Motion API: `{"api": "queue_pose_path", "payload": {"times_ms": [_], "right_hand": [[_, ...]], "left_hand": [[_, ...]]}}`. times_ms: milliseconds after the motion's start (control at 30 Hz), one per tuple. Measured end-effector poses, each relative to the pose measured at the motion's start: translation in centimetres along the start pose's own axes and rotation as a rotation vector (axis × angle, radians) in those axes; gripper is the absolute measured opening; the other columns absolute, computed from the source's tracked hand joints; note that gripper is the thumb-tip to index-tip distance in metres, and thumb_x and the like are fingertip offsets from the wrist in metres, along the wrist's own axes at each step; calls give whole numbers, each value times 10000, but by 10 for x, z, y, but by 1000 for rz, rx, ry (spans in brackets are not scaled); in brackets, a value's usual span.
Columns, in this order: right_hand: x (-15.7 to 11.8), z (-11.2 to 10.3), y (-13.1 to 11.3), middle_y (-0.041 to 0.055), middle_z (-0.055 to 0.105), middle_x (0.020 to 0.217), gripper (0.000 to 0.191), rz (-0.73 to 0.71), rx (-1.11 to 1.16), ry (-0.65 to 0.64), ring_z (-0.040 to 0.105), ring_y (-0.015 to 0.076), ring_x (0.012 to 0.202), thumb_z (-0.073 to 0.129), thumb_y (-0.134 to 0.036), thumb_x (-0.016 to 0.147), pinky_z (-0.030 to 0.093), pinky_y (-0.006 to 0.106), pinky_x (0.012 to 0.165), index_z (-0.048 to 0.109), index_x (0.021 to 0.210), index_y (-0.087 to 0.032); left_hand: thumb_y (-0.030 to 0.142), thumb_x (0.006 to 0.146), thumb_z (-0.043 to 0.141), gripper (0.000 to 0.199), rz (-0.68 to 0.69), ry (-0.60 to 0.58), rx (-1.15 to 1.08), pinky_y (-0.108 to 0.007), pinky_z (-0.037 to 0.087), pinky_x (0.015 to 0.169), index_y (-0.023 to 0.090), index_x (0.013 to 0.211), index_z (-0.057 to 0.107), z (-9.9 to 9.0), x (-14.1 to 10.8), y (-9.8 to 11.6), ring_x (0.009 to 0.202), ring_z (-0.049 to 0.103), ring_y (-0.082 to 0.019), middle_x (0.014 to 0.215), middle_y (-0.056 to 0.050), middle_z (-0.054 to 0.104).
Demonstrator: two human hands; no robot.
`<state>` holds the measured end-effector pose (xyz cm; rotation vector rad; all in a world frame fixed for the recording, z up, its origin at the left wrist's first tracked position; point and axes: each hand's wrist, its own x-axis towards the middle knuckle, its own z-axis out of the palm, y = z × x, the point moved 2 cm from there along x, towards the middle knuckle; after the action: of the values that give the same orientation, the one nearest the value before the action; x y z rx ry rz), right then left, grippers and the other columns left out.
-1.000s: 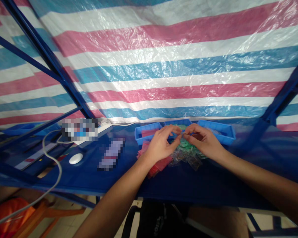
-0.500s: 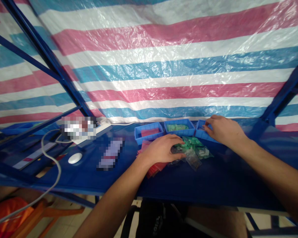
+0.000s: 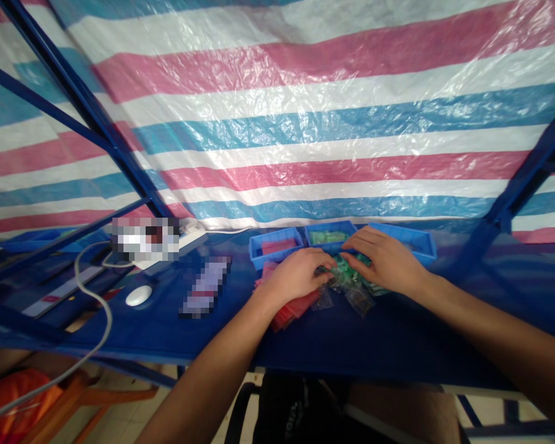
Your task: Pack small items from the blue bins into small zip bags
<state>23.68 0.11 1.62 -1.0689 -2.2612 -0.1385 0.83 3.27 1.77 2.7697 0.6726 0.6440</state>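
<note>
Near the middle blue bin [image 3: 309, 238], left hand [image 3: 296, 272] and right hand [image 3: 391, 259] have half-open fingers, any hold unclear, and brushing knuckles could mix clear packets [image 3: 359, 300] into red packets [image 3: 289, 312]

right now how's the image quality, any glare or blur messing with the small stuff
Head view: bright glare streaks the striped plastic sheet, strongest at upper right; head view: the green packets look soft, their contents too indistinct to read; head view: the front of the blue table is dark, and blocky pixelation hides the oblong item at left.
</note>
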Motion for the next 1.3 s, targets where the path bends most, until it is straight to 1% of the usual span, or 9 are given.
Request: {"api": "queue_pose_path", "payload": {"times_ms": [100, 233, 433, 600, 767, 900, 1000, 1100, 1300], "right_hand": [[0, 3, -6, 116, 773, 1098, 212, -11, 76, 21, 686, 358, 1063, 597, -347, 1040, 522, 568, 1018, 751, 1164, -271], [0, 5, -11, 106, 776, 1088, 192, -9, 138, 30, 693, 352, 1038, 598, -349, 1039, 537, 565, 985, 741, 1149, -286], [-3, 11, -15, 84, 788, 1108, 183, 83, 321, 88, 731, 335, 1055, 636, -390, 1031, 568, 525, 948, 730, 1163, -305], [-5, 23, -11, 59, 820, 1098, 245, 250, 538, 103, 781, 326, 1004, 723, -463, 977, 612, 513, 922, 746, 1167, -310], [-5, 29, -9, 61, 832, 1071, 276, 364, 797, 144, 796, 311, 1006, 773, -481, 946, 621, 502, 947, 732, 1138, -287], [-5, 29, -8, 64, 831, 1045, 321, 414, 866, 174, 794, 312, 983, 806, -511, 913, 624, 517, 945, 728, 1145, -302], [-5, 31, -8, 61, 826, 1045, 337, 430, 927, 169, 789, 309, 984, 827, -526, 890, 620, 526, 974, 728, 1129, -309], [-4, 33, -10, 57, 820, 1044, 353, 437, 976, 171, 784, 299, 974, 849, -522, 867, 618, 522, 981, 720, 1117, -308], [-3, 38, -12, 50, 801, 1050, 377, 467, 1107, 207, 773, 270, 1007, 882, -472, 833, 601, 499, 1025, 688, 1104, -296]], "left_hand": [[118, 922, 690, 177, -9, 9, -20, -348, 568, 975, 191, 1058, 777, 3, 0, -4, 1008, 757, -226, 1067, -65, 802], [75, 899, 648, 233, -15, 37, -37, -339, 572, 938, 192, 1053, 776, 0, 0, -1, 989, 752, -223, 1071, -66, 795], [68, 887, 627, 218, -55, 215, -117, -324, 570, 871, 178, 1015, 765, -12, 3, 8, 925, 728, -201, 1012, -59, 765], [145, 936, 658, 133, -78, 350, -213, -298, 569, 790, 170, 1011, 765, -16, 4, 10, 891, 717, -192, 963, -61, 762], [209, 954, 695, 148, -109, 353, -297, -287, 585, 788, 171, 1085, 750, -12, 4, 10, 882, 735, -179, 1004, -67, 769], [233, 948, 724, 215, -142, 313, -386, -312, 619, 859, 177, 1155, 725, -8, 4, 9, 927, 772, -193, 1041, -76, 798], [235, 960, 706, 178, -169, 306, -398, -311, 627, 837, 181, 1128, 725, -7, 4, 7, 912, 783, -199, 1009, -74, 807], [223, 943, 709, 188, -171, 333, -389, -314, 630, 833, 184, 1128, 704, -6, 5, 5, 900, 780, -195, 977, -63, 799], [133, 851, 722, 345, -171, 385, -396, -321, 626, 843, 193, 1176, 623, -4, 4, 4, 882, 749, -178, 984, -38, 761]]}}
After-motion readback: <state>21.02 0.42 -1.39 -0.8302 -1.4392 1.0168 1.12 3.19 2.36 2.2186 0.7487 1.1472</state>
